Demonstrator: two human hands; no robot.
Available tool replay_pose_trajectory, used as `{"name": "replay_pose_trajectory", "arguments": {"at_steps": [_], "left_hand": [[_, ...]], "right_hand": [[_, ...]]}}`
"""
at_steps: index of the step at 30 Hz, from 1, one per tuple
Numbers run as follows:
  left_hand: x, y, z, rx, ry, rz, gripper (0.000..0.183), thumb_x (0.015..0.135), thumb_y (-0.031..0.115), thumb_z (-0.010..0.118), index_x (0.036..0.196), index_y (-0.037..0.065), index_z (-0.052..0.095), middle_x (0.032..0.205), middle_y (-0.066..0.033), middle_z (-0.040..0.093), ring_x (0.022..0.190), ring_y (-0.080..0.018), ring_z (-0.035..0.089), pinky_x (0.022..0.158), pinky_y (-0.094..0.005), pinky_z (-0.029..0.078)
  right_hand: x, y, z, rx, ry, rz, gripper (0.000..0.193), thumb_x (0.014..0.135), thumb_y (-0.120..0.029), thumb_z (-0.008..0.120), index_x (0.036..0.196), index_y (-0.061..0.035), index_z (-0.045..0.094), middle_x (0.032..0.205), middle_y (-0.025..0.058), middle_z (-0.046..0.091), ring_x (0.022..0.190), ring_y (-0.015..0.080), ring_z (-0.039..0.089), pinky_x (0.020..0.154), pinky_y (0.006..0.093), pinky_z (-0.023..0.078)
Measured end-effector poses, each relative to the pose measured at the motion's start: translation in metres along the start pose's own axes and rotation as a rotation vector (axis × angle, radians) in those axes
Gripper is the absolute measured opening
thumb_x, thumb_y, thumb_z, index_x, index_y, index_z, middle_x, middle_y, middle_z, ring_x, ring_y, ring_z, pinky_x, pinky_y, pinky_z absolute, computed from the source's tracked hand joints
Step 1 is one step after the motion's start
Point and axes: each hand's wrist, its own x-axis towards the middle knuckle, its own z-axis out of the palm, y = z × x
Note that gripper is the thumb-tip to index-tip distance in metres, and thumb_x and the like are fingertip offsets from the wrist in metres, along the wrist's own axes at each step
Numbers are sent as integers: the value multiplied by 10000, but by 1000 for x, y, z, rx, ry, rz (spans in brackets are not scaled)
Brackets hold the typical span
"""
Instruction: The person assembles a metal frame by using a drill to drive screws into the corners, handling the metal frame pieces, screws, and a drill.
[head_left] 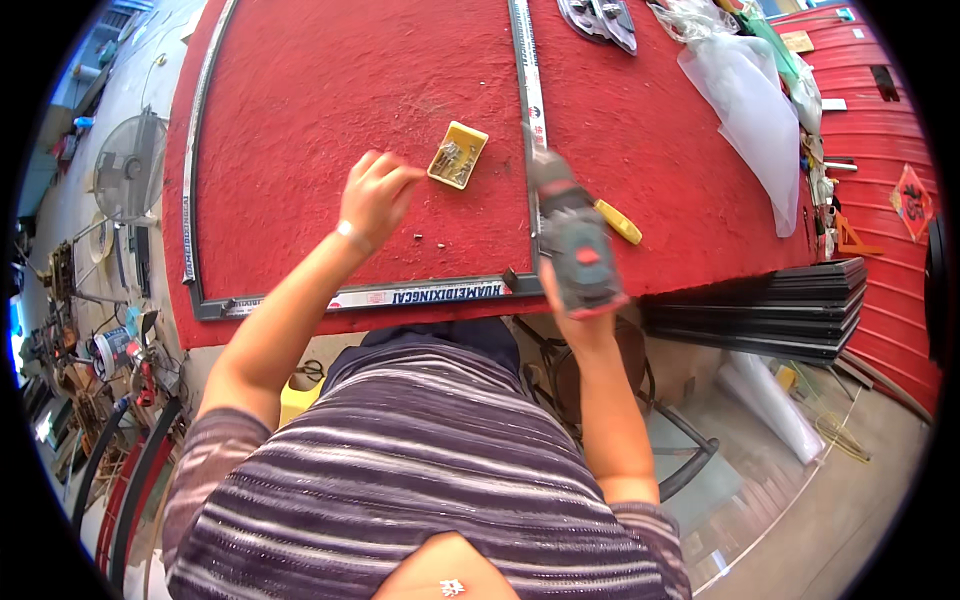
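My left hand (378,198) is just left of a small yellow tray (437,172) of screws (455,160). Its fingers are curled with the tips together, slightly blurred; anything between them is too small to make out. My right hand (572,318) grips a cordless drill (582,258), whose front end tilts up and away beside the frame's right bar. A rectangular metal frame (420,295) with printed film on its bars lies on the red-covered table (330,110). Two small loose screws (440,245) lie between the tray and the near bar.
A yellow-handled tool (618,222) lies right of the drill. Clear plastic sheeting (745,110) drapes over the table's right side. Dark profiles (760,310) are stacked at the right front. A fan (130,165) stands at left, and a stool (600,375) sits below the table edge.
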Motion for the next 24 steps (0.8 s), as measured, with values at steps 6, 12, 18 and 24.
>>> {"name": "replay_pose_trajectory", "arguments": {"at_steps": [6,12,18,24], "left_hand": [[76,-26,92,425,-371,271,83,789,159,657,854,193,696,927,21,619,980,-192,558,841,-360,455],[99,-26,98,528,-552,325,154,758,58,652,903,109,636,984,-42,609,1052,-232,550,883,-371,476],[79,-15,86,-147,-288,-188,141,915,136,636,1008,34,666,927,-99,677,884,-218,640,776,-322,509],[-20,91,72,-1181,-784,-991,222,965,190,623,1092,14,669,968,-40,689,831,-125,644,731,-267,540]], "right_hand": [[-134,28,-54,-43,317,571,267,837,-64,682,1079,25,613,979,122,672,877,234,651,804,361,508],[-188,20,-40,-86,348,708,235,835,-106,711,1015,21,629,933,115,676,836,243,649,793,371,504],[-188,11,-36,-189,213,507,89,833,-57,691,895,-27,635,797,30,647,694,146,624,637,314,495],[-196,14,-28,-97,-1,332,274,725,-127,770,969,-36,684,917,98,704,772,254,682,704,339,536]]}}
